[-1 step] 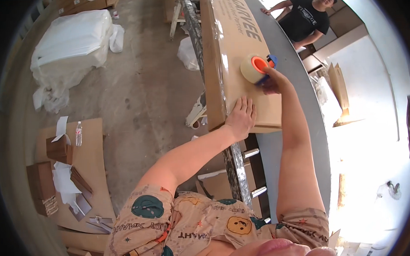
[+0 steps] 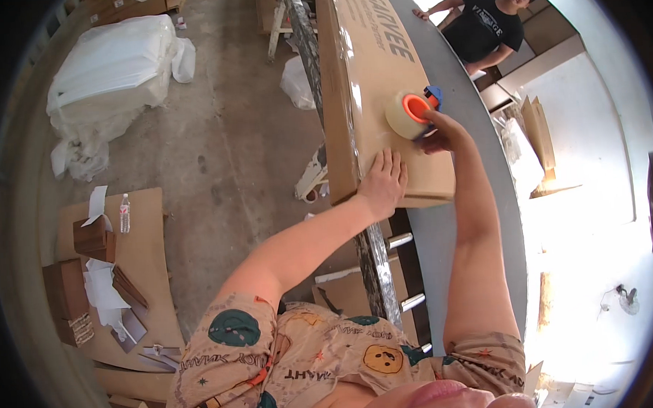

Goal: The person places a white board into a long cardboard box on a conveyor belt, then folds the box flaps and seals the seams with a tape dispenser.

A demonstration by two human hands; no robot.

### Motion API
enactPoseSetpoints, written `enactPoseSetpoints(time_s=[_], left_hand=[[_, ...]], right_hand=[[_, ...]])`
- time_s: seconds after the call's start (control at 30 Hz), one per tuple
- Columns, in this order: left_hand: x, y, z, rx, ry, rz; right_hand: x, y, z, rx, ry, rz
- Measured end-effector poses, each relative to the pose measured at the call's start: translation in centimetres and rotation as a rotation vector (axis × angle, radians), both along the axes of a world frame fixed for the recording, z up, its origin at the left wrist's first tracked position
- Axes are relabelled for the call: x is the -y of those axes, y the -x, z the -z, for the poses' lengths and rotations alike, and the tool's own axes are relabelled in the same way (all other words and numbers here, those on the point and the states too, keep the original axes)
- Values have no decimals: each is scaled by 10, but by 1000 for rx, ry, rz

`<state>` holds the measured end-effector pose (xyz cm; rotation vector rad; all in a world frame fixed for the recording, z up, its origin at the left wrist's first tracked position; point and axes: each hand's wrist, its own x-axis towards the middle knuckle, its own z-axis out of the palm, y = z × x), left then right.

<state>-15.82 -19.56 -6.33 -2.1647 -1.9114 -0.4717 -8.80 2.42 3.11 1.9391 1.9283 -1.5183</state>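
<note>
A long brown cardboard box (image 2: 369, 73) with dark print lies on a roller conveyor, and shiny clear tape runs along its left edge. My left hand (image 2: 383, 182) rests with fingers stretched out on the box top, close to its near end. In my right hand (image 2: 445, 134) is a tape dispenser (image 2: 433, 97) with blue and orange parts, held just above or against the top of the box; I cannot tell which. Its thick roll of clear tape (image 2: 402, 117) sits on an orange hub. My right fingers are partly hidden behind the dispenser.
Bare conveyor rollers (image 2: 400, 241) show below the box, beside a dark scuffed rail (image 2: 378, 274). A grey tabletop (image 2: 475, 141) runs along the right, with a co-worker (image 2: 487, 29) at its far end. Plastic-wrapped goods (image 2: 113, 60) and a cardboard sheet (image 2: 145, 261) with brown panels lie to the left.
My right hand and the tape dispenser have shifted slightly to the right. The box's near right corner has also moved a little right and up. My left hand stays on the box.
</note>
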Motion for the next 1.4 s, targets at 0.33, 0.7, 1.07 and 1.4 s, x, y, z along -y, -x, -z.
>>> enactPoseSetpoints(time_s=[0.33,0.7,1.07,1.4], left_hand=[[-20,19,-4,58,-103,-57],[-29,21,3,103,-208,-38],[-38,41,3,45,-160,15],[-96,52,-32,-110,296,264]], right_hand=[[114,-162,-26,-697,189,388],[69,-22,-48,243,-630,-542],[227,-106,93,386,-905,-267],[84,-46,68,109,-317,-486]])
